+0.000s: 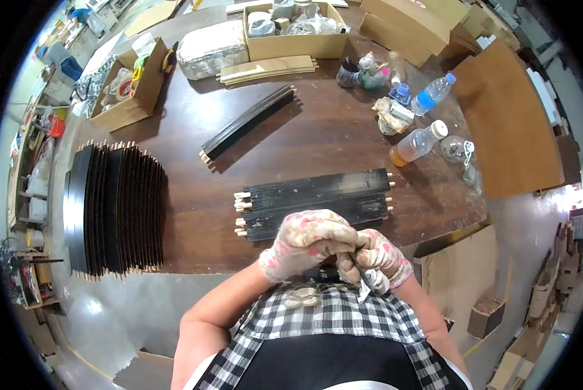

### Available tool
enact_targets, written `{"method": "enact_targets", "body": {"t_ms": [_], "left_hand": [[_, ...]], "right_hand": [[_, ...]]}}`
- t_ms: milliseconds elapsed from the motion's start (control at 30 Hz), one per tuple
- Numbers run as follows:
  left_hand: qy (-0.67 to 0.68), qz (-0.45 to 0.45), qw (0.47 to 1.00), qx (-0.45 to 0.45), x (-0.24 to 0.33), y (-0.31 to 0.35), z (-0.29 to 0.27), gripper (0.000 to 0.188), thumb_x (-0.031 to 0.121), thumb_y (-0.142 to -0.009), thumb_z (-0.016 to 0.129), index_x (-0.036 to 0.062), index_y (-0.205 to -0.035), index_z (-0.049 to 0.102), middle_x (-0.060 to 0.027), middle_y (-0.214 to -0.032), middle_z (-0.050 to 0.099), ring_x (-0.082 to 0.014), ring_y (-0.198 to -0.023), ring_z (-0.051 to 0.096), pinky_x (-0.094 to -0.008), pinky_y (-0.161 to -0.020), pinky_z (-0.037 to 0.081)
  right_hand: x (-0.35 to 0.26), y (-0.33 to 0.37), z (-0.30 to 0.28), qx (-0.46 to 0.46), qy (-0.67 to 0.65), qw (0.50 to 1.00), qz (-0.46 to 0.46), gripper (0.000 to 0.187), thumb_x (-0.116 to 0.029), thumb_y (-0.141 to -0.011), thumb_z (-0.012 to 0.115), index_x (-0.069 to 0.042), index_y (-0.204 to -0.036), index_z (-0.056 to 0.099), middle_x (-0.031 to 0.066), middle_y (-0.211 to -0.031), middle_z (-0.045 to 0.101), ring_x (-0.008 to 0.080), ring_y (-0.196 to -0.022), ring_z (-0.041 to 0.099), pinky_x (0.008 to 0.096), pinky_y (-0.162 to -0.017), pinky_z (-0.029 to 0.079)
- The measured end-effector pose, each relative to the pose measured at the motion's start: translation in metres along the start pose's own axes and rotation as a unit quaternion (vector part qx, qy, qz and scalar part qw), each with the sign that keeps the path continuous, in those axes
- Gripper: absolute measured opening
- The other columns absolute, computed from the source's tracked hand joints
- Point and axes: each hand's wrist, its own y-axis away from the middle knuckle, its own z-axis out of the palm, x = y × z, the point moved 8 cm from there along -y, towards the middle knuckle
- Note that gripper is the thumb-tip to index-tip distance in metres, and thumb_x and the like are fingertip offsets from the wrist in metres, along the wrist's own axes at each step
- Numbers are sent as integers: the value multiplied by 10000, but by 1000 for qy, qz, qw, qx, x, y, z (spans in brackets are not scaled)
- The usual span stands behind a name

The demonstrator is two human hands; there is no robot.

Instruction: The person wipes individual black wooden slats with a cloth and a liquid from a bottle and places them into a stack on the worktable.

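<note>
Both my hands wear stained white gloves with pink spots and meet close to my body at the table's front edge. My left hand (312, 240) is closed, its fingers curled against the right; what it grips is hidden. My right hand (381, 253) is closed around a crumpled white rag (376, 281) and a thin dark strip-like piece (361, 270), whose kind I cannot make out. Just beyond the hands, several black wooden slats (317, 195) with pale dowels at their ends lie side by side on the brown table (200, 221).
A large row of black doweled slats (113, 208) stands at the left. Another black slat piece (247, 123) lies diagonally behind. Bottles (418, 144) and jars crowd the right; cardboard boxes (298, 47) and a wrapped bundle (212, 51) line the back. A smaller box (129, 110) holds tape.
</note>
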Motion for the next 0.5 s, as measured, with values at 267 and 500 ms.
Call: {"method": "enact_targets", "body": {"t_ms": [267, 500], "left_hand": [[-364, -142, 918, -75, -42, 73, -100, 1213, 412, -551, 900, -42, -1494, 287, -254, -1485, 385, -462, -1386, 347, -547, -1138, 282], [-196, -103, 975, 4, -79, 96, -104, 1147, 247, -581, 895, -62, -1492, 271, -248, -1439, 433, -429, -1328, 428, -477, -1092, 394]], "right_hand": [[-89, -20, -24, 392, 580, 713, 20, 195, -184, -938, 574, -46, -803, 600, 91, -577, 602, 224, -593, 661, 373, -551, 500], [-42, -103, 30, 268, 823, 494, -80, 137, -205, -900, 574, -95, -818, 578, 146, -756, 650, 344, -726, 663, 461, -650, 518]]}}
